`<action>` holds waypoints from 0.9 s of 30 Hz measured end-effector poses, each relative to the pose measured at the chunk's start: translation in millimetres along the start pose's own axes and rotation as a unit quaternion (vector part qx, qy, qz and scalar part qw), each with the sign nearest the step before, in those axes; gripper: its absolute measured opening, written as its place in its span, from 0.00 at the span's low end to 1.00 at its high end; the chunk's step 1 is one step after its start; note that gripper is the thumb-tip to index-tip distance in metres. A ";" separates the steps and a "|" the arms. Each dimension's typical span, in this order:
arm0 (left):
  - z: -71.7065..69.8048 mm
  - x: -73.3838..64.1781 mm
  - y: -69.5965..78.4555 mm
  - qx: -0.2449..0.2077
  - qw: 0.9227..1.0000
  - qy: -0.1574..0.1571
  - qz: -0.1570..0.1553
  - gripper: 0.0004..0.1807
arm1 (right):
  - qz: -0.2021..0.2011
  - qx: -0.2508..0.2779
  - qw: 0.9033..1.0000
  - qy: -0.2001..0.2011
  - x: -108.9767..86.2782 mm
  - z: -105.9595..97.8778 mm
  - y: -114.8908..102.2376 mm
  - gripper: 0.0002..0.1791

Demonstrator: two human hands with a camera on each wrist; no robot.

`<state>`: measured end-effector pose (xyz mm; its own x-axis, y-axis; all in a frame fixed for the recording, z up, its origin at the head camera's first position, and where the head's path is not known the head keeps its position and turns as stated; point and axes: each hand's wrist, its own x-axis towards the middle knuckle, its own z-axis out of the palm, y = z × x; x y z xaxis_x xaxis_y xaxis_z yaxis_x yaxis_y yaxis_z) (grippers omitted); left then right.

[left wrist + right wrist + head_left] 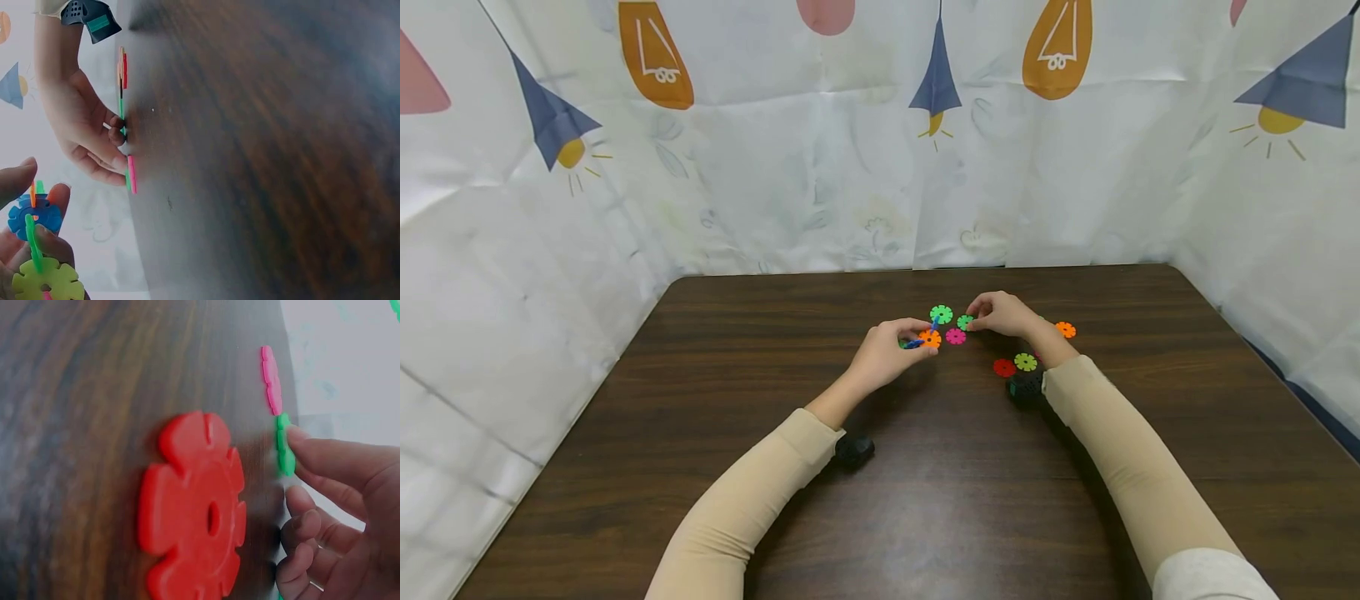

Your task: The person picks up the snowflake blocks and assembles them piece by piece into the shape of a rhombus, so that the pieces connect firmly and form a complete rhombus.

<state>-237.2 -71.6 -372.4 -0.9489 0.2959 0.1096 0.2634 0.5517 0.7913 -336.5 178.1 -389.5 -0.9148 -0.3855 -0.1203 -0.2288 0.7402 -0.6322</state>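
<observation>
My left hand point(883, 354) holds a cluster of slotted, flower-shaped plastic discs joined edge to edge. In the head view the cluster shows an orange disc point(930, 339) and a light green disc point(941, 314), with blue discs seen edge-on. The left wrist view shows a blue disc point(51, 215) between thumb and fingers and a yellow-green disc point(47, 281) lower down. With thumb and fingertips, my right hand point(1006, 315) pinches a single green disc point(285, 447) close over the table. A pink disc point(956, 336) lies just beside that green one, between the hands.
A red disc point(1003, 367) and a yellow-green disc point(1026, 362) lie near my right wrist, and an orange disc point(1065, 330) lies right of it. Black wrist devices hang under both forearms, the left one point(855, 451) low over the brown table point(700, 400). A printed curtain point(760, 183) stands behind.
</observation>
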 end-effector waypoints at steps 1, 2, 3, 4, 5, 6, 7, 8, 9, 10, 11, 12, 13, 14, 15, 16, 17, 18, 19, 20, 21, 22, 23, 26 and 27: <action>0.0 -0.2 0.4 0.000 1.000 0.001 -0.001 0.22 | 0.000 -0.002 1.000 0.000 0.4 0.0 -0.3 0.19; 0.0 -0.3 0.6 0.001 1.000 0.001 -0.001 0.22 | 0.000 -0.003 1.000 0.000 0.6 0.0 -0.6 0.19; -0.1 -0.2 0.4 0.002 1.000 0.002 0.000 0.22 | 0.000 -0.003 1.000 0.001 0.7 0.1 -0.9 0.18; -0.2 0.0 0.4 0.003 1.000 0.004 0.001 0.22 | 0.001 -0.001 1.000 0.002 0.8 0.2 -1.0 0.18; -0.4 0.1 0.4 0.005 1.000 0.005 0.004 0.22 | 0.001 0.001 1.000 0.004 0.5 0.3 -1.2 0.18; -0.6 0.1 0.4 0.005 1.000 0.007 0.005 0.22 | 0.001 0.005 1.000 0.006 0.1 0.3 -1.2 0.17; -0.8 0.3 0.2 0.006 1.000 0.010 0.007 0.22 | 0.001 0.009 1.000 0.009 -0.4 0.4 -1.1 0.16; -1.2 0.2 0.1 0.007 1.000 0.011 0.008 0.22 | 0.001 0.014 1.000 0.012 -1.0 0.4 -1.1 0.16; -1.4 0.1 -0.1 0.007 1.000 0.014 0.009 0.22 | -0.001 0.019 1.000 0.017 -1.7 0.4 -0.9 0.15; -1.6 -0.3 0.0 0.006 1.000 0.015 0.008 0.22 | -0.004 0.027 0.999 0.022 -2.6 0.1 -0.7 0.14; -1.8 -0.6 -0.1 0.006 1.000 0.017 0.008 0.22 | -0.009 0.033 0.999 0.029 -3.8 -0.1 -0.6 0.13; -2.0 -0.9 -0.4 0.006 1.000 0.017 0.007 0.22 | -0.013 0.042 0.998 0.038 -5.1 -0.5 -0.6 0.11; -2.1 -1.1 -0.7 0.006 1.000 0.017 0.007 0.23 | -0.017 0.050 0.997 0.048 -6.5 -0.9 -0.5 0.10; -2.1 -1.4 -0.8 0.006 1.000 0.016 0.008 0.23 | -0.023 0.061 0.996 0.059 -8.0 -1.6 -0.4 0.10; -2.0 -1.6 -1.1 0.005 1.000 0.015 0.008 0.23 | -0.027 0.072 0.995 0.069 -9.6 -2.3 -0.3 0.09; -2.1 -1.7 -1.3 0.005 1.000 0.014 0.008 0.23 | -0.030 0.085 0.993 0.079 -11.3 -3.1 -0.4 0.09; -2.2 -1.8 -1.5 0.005 1.000 0.013 0.009 0.23 | -0.032 0.096 0.991 0.087 -12.7 -3.6 -0.6 0.09; -2.3 -2.0 -1.6 0.005 1.000 0.012 0.008 0.23 | -0.033 0.109 0.989 0.093 -14.0 -4.2 -0.7 0.10; -2.4 -2.1 -1.6 0.005 1.000 0.012 0.008 0.23 | -0.036 0.121 0.987 0.096 -15.7 -4.8 -1.3 0.11; -2.6 -2.3 -1.8 0.005 1.000 0.010 0.008 0.23 | -0.037 0.134 0.985 0.099 -17.0 -5.2 -1.7 0.13; -2.8 -2.5 -1.8 0.005 1.000 0.009 0.008 0.23 | -0.037 0.146 0.983 0.101 -18.2 -5.4 -2.4 0.14; -3.1 -2.8 -1.6 0.005 1.000 0.007 0.009 0.23 | -0.038 0.157 0.982 0.102 -19.6 -5.6 -3.3 0.15; -3.5 -3.1 -1.4 0.004 1.000 0.005 0.010 0.23 | -0.040 0.167 0.980 0.103 -21.1 -5.8 -4.3 0.16; -4.6 -4.3 -0.7 0.001 1.000 -0.006 0.015 0.23 | -0.048 0.190 0.974 0.109 -25.5 -6.3 -6.9 0.18; -4.9 -4.7 -0.4 -0.001 1.000 -0.011 0.017 0.23 | -0.052 0.197 0.973 0.111 -27.2 -6.6 -8.0 0.18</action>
<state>-233.7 -77.0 -370.3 -0.9355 0.3314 0.1224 0.2945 0.5404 0.7882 -312.0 186.2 -376.1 -0.9529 -0.2862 0.0998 -0.2181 0.4185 -0.8816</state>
